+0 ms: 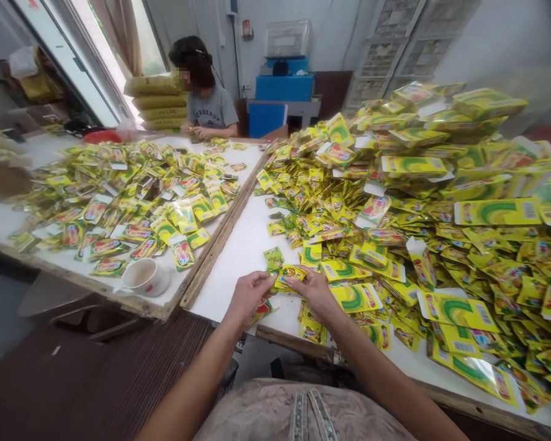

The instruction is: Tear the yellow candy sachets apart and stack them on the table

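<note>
Close to the table's front edge, my right hand (316, 296) is closed on a small, shiny yellow sachet (290, 273), thumb on its printed face. My left hand (248, 298) pinches at the sachet's left edge, its fingertips pressed together. Just behind the fingers, a green and yellow sachet (272, 257) lies on the white tabletop. Under my left hand is a flat packet with red and green print (262, 309), partly hidden by the hand. Right of my right hand, a flat yellow carton (356, 298) rests among loose sachets.
A large heap of yellow cartons and sachets (395, 202) covers the table's right side. Across a wooden edge strip (232, 220), cartons (133, 202) are spread beside a white cup (143, 277) of brownish drink. A person (213, 110) sits at the far end, near stacked sacks (158, 101).
</note>
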Demonstrator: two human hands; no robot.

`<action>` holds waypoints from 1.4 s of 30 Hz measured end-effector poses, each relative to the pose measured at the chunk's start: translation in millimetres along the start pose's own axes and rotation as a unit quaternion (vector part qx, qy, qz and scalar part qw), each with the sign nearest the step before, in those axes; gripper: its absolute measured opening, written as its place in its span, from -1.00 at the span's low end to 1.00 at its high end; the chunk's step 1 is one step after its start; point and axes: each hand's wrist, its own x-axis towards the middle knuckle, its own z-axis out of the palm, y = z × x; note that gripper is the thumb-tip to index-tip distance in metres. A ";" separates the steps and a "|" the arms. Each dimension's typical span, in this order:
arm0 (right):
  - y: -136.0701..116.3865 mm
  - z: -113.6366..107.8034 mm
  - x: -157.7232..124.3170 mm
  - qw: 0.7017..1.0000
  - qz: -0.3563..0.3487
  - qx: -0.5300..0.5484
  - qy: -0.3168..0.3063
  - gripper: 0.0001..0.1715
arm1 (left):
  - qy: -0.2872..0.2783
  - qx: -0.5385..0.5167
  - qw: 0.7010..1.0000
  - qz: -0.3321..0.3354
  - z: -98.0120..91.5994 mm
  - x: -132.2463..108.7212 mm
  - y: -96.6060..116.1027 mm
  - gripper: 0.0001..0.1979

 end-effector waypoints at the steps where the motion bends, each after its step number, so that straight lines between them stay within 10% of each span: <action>1: -1.0 1.4 -0.1 1.000 0.003 0.000 -0.003 -0.57 | 0.004 -0.030 1.000 -0.004 4.1 1.0 -1.0 -0.67; 9: -5.0 2.2 -6.1 0.998 0.023 -0.055 -0.026 -0.50 | 0.005 -0.125 0.991 -0.055 4.7 1.2 -14.0 -0.68; 16: -15.7 3.4 -9.0 0.990 -0.001 -0.140 0.003 -0.64 | 0.091 0.021 0.994 0.057 9.9 -0.3 -20.9 -0.68; 24: -2.4 6.0 -8.9 0.967 -0.027 -0.253 0.012 -0.82 | 0.080 -0.118 0.989 0.038 15.4 -4.3 -21.1 -0.69; 30: -5.8 15.8 -13.3 0.983 -0.063 -0.169 -0.028 -0.52 | 0.084 -0.192 0.978 -0.002 12.6 -4.3 -10.1 -0.68; 35: -12.3 10.2 -10.9 0.969 -0.048 -0.240 0.040 -0.67 | 0.075 0.100 0.992 0.031 -9.8 -11.8 -8.3 -0.59; 39: -3.9 -3.5 -6.3 0.953 -0.047 -0.282 0.100 -0.70 | 0.044 0.484 0.869 0.095 -32.5 -19.1 -13.6 -0.43; 42: 6.7 -7.9 -4.3 0.957 -0.043 -0.277 0.070 -0.71 | -0.008 0.577 0.813 0.076 -39.3 -22.2 -19.0 -0.45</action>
